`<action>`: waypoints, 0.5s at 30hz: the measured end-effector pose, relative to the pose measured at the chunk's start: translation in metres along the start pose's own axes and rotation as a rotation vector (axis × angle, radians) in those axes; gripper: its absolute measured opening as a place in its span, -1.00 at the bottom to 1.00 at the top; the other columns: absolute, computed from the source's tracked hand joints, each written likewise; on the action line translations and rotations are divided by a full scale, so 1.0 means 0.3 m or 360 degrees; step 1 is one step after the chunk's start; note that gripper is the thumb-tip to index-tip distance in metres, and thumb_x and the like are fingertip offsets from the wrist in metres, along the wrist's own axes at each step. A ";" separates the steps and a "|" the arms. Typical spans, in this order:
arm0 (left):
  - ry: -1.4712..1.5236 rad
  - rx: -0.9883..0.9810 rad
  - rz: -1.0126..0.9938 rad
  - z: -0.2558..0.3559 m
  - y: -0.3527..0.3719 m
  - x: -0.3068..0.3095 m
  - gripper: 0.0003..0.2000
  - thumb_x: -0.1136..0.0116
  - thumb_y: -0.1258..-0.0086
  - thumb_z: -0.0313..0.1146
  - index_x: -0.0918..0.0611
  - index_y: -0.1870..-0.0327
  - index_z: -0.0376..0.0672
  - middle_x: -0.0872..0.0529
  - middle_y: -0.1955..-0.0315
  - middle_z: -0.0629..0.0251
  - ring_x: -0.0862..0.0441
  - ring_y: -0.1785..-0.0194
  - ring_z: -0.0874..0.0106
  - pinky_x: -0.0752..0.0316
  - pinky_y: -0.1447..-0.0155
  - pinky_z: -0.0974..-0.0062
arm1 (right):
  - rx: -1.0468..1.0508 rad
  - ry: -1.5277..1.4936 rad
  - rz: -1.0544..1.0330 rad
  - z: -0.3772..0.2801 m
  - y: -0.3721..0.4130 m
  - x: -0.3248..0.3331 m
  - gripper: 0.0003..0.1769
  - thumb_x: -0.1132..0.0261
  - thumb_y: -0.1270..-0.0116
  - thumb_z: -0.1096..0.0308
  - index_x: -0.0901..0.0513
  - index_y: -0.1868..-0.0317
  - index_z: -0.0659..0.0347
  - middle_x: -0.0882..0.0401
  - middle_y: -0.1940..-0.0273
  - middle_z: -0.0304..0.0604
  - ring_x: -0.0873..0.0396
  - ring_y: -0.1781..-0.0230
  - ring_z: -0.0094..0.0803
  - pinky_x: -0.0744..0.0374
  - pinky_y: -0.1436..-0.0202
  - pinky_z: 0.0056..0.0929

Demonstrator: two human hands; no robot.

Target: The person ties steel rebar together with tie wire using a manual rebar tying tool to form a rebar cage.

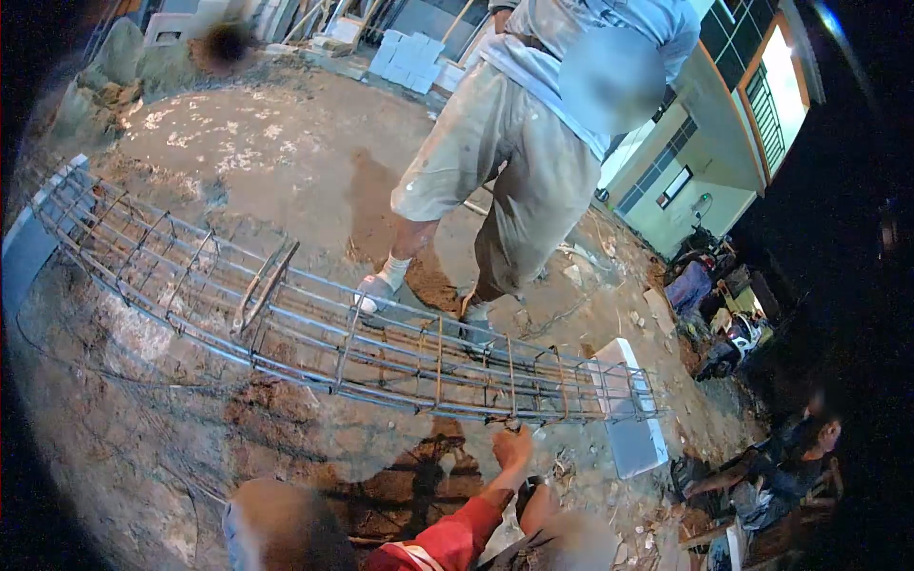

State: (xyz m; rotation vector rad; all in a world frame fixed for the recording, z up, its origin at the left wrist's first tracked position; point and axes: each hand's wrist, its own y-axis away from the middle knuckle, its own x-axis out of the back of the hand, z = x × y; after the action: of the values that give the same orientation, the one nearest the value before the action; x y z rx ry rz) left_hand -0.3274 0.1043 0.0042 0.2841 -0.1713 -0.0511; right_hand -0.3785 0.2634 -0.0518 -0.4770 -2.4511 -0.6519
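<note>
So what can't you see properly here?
Head view:
1. Whether the red-sleeved hand holds anything at the rebar cage: too small.
2. The dark thing below that hand: partly behind a blurred patch.
3. The standing person: top half cut off by the upper edge.
4. The sitting person at the right: too dark.

A red-sleeved hand (512, 445) is beside the rebar cage (286, 328)

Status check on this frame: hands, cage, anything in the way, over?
Left hand at steel cage near bar, grip unclear. Right hand low, mostly hidden. Another person standing at cage's far side.
</note>
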 end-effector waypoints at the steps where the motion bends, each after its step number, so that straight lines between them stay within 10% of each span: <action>1: 0.0149 0.0210 -0.0183 0.067 0.016 0.092 -0.57 -0.25 -0.23 -0.07 -0.70 0.30 -0.41 -0.73 0.30 -0.12 -0.70 0.20 0.00 -0.53 0.04 0.17 | 0.0002 0.0008 -0.0007 -0.001 0.004 -0.002 -0.68 -0.33 -0.27 0.23 -0.58 0.06 0.24 -0.54 0.23 -0.08 -0.47 0.29 -0.21 -0.46 0.17 -0.25; 8: 0.1410 0.0654 -0.1698 0.003 -0.111 0.248 -0.67 -0.30 -0.29 -0.09 -0.72 0.18 -0.21 -0.74 0.31 0.31 -0.66 0.37 0.42 -0.54 0.30 0.41 | 0.0004 0.0000 -0.0032 -0.027 0.014 -0.004 -0.70 -0.34 -0.25 0.24 -0.60 0.09 0.25 -0.56 0.27 -0.10 -0.49 0.35 -0.22 -0.47 0.21 -0.26; 15: 0.0702 0.0231 -0.1004 -0.032 -0.099 0.152 -0.63 -0.30 -0.27 -0.05 -0.68 0.22 -0.24 -0.72 0.37 0.23 -0.61 0.36 0.38 -0.49 0.25 0.32 | -0.0074 -0.0043 -0.0029 -0.034 0.000 -0.014 -0.72 -0.36 -0.24 0.26 -0.62 0.13 0.25 -0.58 0.32 -0.12 -0.51 0.40 -0.23 -0.49 0.26 -0.28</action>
State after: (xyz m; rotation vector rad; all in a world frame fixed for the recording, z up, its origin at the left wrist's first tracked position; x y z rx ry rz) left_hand -0.2815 0.0750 -0.0059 0.4783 0.3605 -0.5982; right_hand -0.3710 0.2570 -0.0468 -0.4853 -2.4732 -0.7161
